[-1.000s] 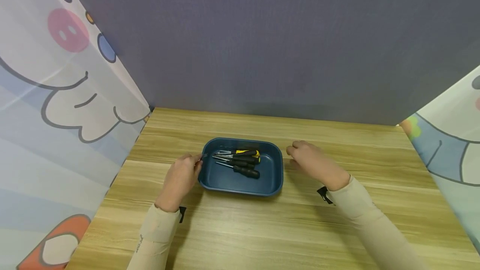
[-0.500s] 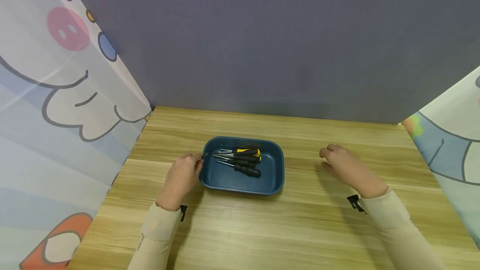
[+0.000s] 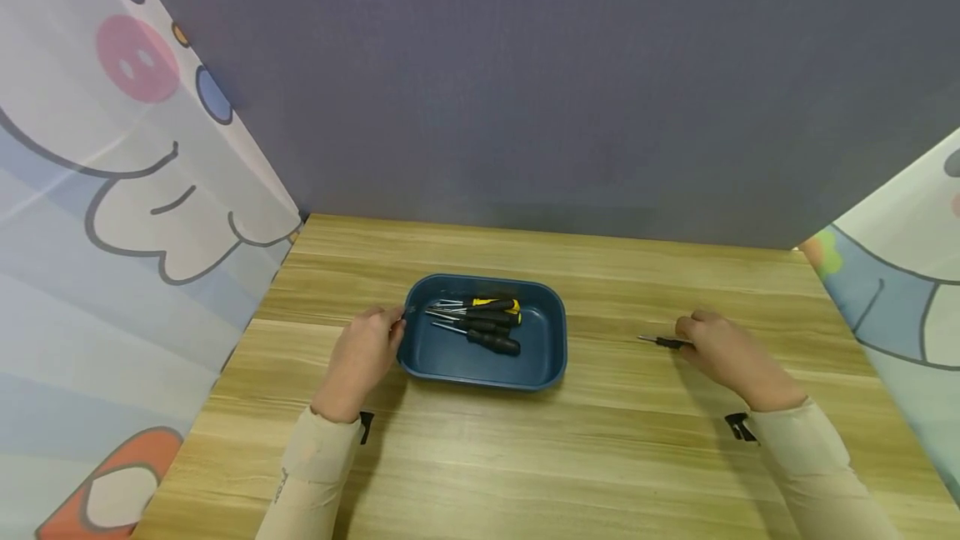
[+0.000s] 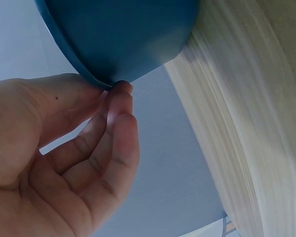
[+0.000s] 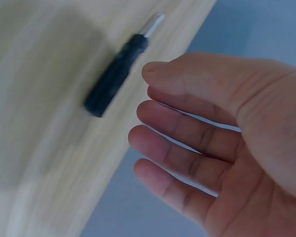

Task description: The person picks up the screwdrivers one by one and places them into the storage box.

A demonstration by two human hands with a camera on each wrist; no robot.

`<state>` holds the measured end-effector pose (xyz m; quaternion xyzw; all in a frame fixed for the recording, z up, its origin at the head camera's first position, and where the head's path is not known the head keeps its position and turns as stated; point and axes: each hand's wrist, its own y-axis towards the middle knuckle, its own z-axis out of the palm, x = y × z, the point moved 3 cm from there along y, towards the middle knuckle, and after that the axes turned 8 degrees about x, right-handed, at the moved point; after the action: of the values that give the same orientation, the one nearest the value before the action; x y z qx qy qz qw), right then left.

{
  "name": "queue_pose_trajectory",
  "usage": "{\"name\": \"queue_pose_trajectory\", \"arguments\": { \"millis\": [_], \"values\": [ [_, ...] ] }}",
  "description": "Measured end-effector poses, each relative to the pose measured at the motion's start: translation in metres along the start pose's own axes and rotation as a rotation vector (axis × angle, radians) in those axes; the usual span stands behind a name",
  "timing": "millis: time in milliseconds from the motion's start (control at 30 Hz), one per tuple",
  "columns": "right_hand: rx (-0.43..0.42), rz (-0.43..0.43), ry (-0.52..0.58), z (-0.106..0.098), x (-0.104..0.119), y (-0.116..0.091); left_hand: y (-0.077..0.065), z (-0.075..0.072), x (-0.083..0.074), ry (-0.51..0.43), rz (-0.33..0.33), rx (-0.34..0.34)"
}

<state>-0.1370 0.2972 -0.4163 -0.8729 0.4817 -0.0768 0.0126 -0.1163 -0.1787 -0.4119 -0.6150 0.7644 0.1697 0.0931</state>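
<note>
My left hand (image 3: 363, 361) pinches the left rim of a dark blue rectangular box (image 3: 465, 377) between thumb and fingertips. The left wrist view shows this grip at the box's rim (image 4: 71, 52) up close. Inside the box, several screwdrivers (image 3: 493, 343) lie with black or yellow-and-black handles, shafts toward the left. On the right side of the table, my right hand (image 3: 731, 357) is beside a small black-handled screwdriver (image 3: 667, 342). In the right wrist view, that screwdriver (image 5: 113, 79) lies apart from the fingertips, and the fingers are loosely bent with nothing between them.
The wooden table (image 3: 480, 457) bears the box near its middle. A grey panel (image 3: 525, 90) rises along the far edge. Cartoon-printed curtains (image 3: 187, 215) hang at the left and right sides.
My right hand has moved away from the box to the right and slightly nearer. A small screwdriver now shows on the table beside it. My left hand and the box have stayed put.
</note>
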Motion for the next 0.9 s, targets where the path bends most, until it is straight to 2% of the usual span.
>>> {"name": "queue_pose_trajectory", "arguments": {
  "millis": [267, 900],
  "values": [
    [0.002, 0.02, 0.004, 0.014, -0.009, -0.001, -0.001, 0.001, 0.001, -0.001, 0.001, -0.004],
    [0.01, 0.054, -0.019, 0.021, -0.013, 0.002, -0.001, 0.002, 0.0, -0.009, -0.017, 0.011]
  ]
}}
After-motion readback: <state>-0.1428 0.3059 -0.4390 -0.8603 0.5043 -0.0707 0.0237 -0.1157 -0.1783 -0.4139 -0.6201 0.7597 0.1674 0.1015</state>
